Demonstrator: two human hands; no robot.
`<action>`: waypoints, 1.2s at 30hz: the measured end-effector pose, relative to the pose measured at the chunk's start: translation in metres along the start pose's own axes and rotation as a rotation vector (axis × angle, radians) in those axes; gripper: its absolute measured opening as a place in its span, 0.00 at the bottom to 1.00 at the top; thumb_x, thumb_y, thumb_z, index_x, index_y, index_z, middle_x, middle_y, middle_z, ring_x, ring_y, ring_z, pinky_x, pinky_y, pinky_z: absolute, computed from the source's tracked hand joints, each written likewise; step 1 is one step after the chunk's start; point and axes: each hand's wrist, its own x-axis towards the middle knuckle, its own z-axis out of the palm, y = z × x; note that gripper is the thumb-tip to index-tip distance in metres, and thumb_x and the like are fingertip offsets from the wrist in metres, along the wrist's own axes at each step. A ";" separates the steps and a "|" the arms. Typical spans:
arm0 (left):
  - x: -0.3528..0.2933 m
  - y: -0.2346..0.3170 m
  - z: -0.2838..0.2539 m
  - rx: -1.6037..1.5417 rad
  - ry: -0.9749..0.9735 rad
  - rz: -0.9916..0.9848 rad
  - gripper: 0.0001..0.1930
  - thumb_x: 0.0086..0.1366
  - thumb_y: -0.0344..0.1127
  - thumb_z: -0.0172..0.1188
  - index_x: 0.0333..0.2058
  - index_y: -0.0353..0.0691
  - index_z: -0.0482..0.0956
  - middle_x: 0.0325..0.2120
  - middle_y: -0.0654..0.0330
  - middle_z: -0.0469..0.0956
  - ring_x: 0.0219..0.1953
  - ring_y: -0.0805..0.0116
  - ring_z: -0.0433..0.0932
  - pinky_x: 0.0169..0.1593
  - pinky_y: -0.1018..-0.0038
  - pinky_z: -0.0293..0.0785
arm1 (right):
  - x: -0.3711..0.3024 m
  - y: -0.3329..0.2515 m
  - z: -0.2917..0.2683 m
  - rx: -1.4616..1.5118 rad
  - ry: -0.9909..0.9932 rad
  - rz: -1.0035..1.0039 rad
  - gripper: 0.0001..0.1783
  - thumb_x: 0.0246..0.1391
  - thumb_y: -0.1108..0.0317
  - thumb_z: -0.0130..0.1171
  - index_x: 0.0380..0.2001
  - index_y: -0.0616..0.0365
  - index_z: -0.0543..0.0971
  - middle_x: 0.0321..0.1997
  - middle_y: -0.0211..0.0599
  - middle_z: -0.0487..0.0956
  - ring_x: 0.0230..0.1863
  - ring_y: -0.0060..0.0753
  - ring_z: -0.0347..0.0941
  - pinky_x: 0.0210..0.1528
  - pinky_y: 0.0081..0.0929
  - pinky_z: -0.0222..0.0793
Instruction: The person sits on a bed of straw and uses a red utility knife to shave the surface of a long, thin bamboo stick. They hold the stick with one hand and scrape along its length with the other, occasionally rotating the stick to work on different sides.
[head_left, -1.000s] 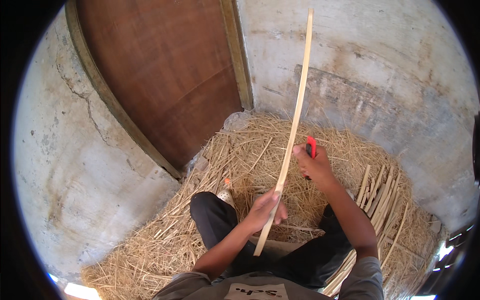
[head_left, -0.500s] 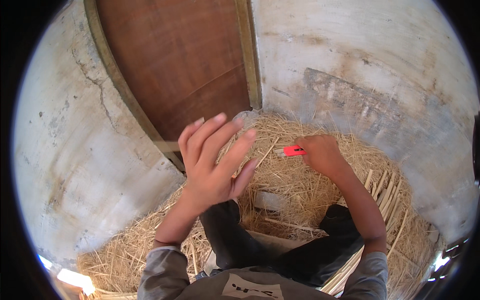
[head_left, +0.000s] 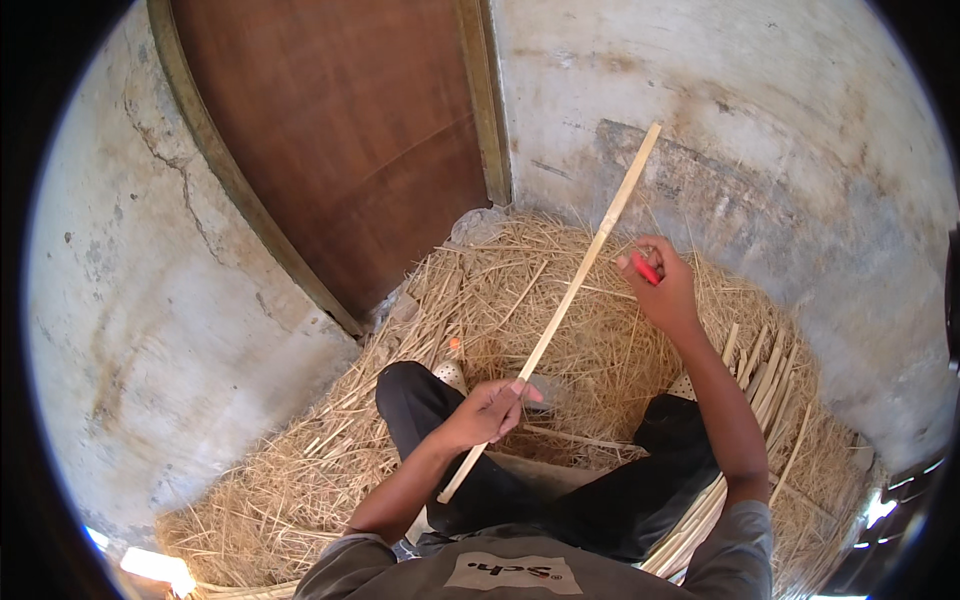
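Note:
My left hand (head_left: 482, 414) is closed round the lower part of a long, pale split-bamboo strip (head_left: 567, 300). The strip slants up and to the right, away from my lap. In my right hand (head_left: 672, 294) is a red-handled box cutter (head_left: 645, 268), gripped just right of the strip's upper half and apart from it. Its blade cannot be made out here. Dry shavings (head_left: 490, 290) lie heaped beneath both hands and round my legs. A grey block (head_left: 548, 390), partly behind the left hand, sits between my knees.
More bamboo strips (head_left: 770, 380) lie bundled along my right side. Ahead stands a brown door (head_left: 340, 130) in a wooden frame, with a stained plaster wall (head_left: 790, 140) to its right and a cracked wall (head_left: 120, 300) at left. A small orange object (head_left: 455, 343) rests on the shavings.
My left hand was raised, spread and without anything in it; it has come down and now grips a bamboo strip. My right hand has lifted slightly and turned the box cutter.

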 end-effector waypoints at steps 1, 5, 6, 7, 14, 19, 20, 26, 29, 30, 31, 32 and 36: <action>0.005 0.000 0.008 -0.018 0.023 -0.017 0.21 0.76 0.44 0.36 0.43 0.34 0.74 0.10 0.69 0.62 0.10 0.83 0.58 0.16 0.84 0.55 | 0.000 0.012 0.003 0.139 -0.039 0.151 0.13 0.54 0.58 0.63 0.35 0.56 0.76 0.17 0.25 0.67 0.18 0.23 0.66 0.20 0.24 0.61; 0.022 -0.006 0.020 -0.048 -0.031 -0.037 0.21 0.75 0.47 0.37 0.45 0.36 0.74 0.11 0.70 0.62 0.10 0.82 0.58 0.16 0.83 0.56 | -0.007 0.037 0.021 0.746 -0.183 0.601 0.14 0.57 0.58 0.62 0.31 0.56 0.71 0.16 0.21 0.63 0.13 0.17 0.55 0.15 0.21 0.54; 0.024 -0.007 0.023 -0.056 -0.024 -0.049 0.21 0.75 0.47 0.37 0.45 0.36 0.74 0.11 0.69 0.62 0.10 0.82 0.58 0.16 0.83 0.56 | -0.012 0.032 0.028 0.916 -0.218 0.676 0.14 0.58 0.58 0.61 0.28 0.55 0.70 0.15 0.21 0.62 0.13 0.16 0.54 0.15 0.22 0.54; 0.027 -0.008 0.027 -0.065 -0.018 -0.061 0.21 0.75 0.47 0.37 0.46 0.36 0.73 0.11 0.69 0.62 0.11 0.82 0.58 0.17 0.83 0.56 | -0.012 0.024 0.030 0.984 -0.187 0.650 0.14 0.58 0.60 0.60 0.27 0.55 0.69 0.15 0.20 0.62 0.13 0.14 0.54 0.15 0.17 0.52; 0.036 -0.017 0.045 -0.170 -0.017 -0.009 0.25 0.74 0.49 0.36 0.53 0.32 0.69 0.16 0.66 0.67 0.15 0.79 0.65 0.19 0.81 0.61 | 0.008 0.054 0.022 1.026 -0.057 0.541 0.11 0.58 0.63 0.60 0.32 0.57 0.70 0.16 0.21 0.62 0.13 0.14 0.55 0.15 0.18 0.52; 0.072 0.019 0.051 -0.387 0.078 -0.040 0.23 0.74 0.47 0.41 0.56 0.33 0.68 0.14 0.67 0.66 0.12 0.79 0.63 0.18 0.81 0.60 | -0.010 0.044 0.034 1.010 -0.205 0.572 0.12 0.59 0.62 0.60 0.35 0.58 0.72 0.16 0.20 0.62 0.14 0.15 0.56 0.16 0.18 0.53; 0.078 0.017 0.045 -0.416 0.083 -0.058 0.22 0.74 0.46 0.42 0.56 0.34 0.69 0.14 0.68 0.65 0.12 0.79 0.62 0.17 0.81 0.59 | -0.011 0.039 0.035 0.882 -0.223 0.583 0.13 0.58 0.60 0.60 0.33 0.58 0.73 0.16 0.19 0.62 0.14 0.15 0.56 0.16 0.19 0.53; 0.067 0.029 0.044 -0.091 0.323 0.001 0.21 0.72 0.39 0.50 0.60 0.38 0.67 0.13 0.75 0.57 0.15 0.86 0.56 0.18 0.84 0.53 | -0.029 0.031 0.022 -0.231 -0.219 0.014 0.30 0.52 0.38 0.58 0.19 0.57 0.73 0.12 0.32 0.68 0.12 0.30 0.65 0.18 0.32 0.61; 0.057 0.024 0.041 0.065 0.323 0.061 0.22 0.71 0.38 0.51 0.60 0.35 0.66 0.15 0.75 0.57 0.18 0.87 0.56 0.21 0.84 0.54 | -0.046 0.003 0.022 -0.305 -0.181 -0.260 0.31 0.51 0.37 0.57 0.18 0.56 0.72 0.13 0.38 0.70 0.14 0.39 0.70 0.19 0.35 0.64; 0.054 0.024 0.041 0.109 0.305 0.071 0.22 0.71 0.38 0.51 0.60 0.34 0.66 0.16 0.75 0.58 0.19 0.87 0.56 0.22 0.84 0.55 | -0.047 0.004 0.023 -0.348 -0.166 -0.281 0.31 0.51 0.36 0.57 0.18 0.56 0.72 0.12 0.38 0.70 0.14 0.40 0.70 0.19 0.36 0.64; 0.050 0.025 0.041 0.154 0.288 0.081 0.22 0.71 0.37 0.51 0.60 0.33 0.66 0.17 0.75 0.58 0.20 0.87 0.57 0.23 0.84 0.57 | -0.046 0.005 0.024 -0.390 -0.151 -0.303 0.31 0.51 0.36 0.57 0.18 0.55 0.72 0.12 0.37 0.70 0.14 0.40 0.70 0.19 0.36 0.64; 0.045 0.025 0.044 0.202 0.305 0.114 0.22 0.71 0.37 0.51 0.59 0.32 0.66 0.17 0.74 0.59 0.21 0.86 0.57 0.24 0.83 0.58 | -0.045 0.007 0.025 -0.432 -0.135 -0.325 0.31 0.50 0.35 0.57 0.17 0.54 0.71 0.12 0.37 0.71 0.14 0.41 0.70 0.19 0.36 0.64; 0.035 0.024 0.045 0.315 0.337 0.257 0.22 0.71 0.37 0.51 0.58 0.29 0.66 0.19 0.68 0.64 0.23 0.82 0.59 0.28 0.79 0.63 | -0.034 0.016 0.022 -0.575 -0.090 -0.316 0.32 0.49 0.32 0.55 0.17 0.53 0.70 0.11 0.35 0.70 0.13 0.39 0.69 0.18 0.37 0.64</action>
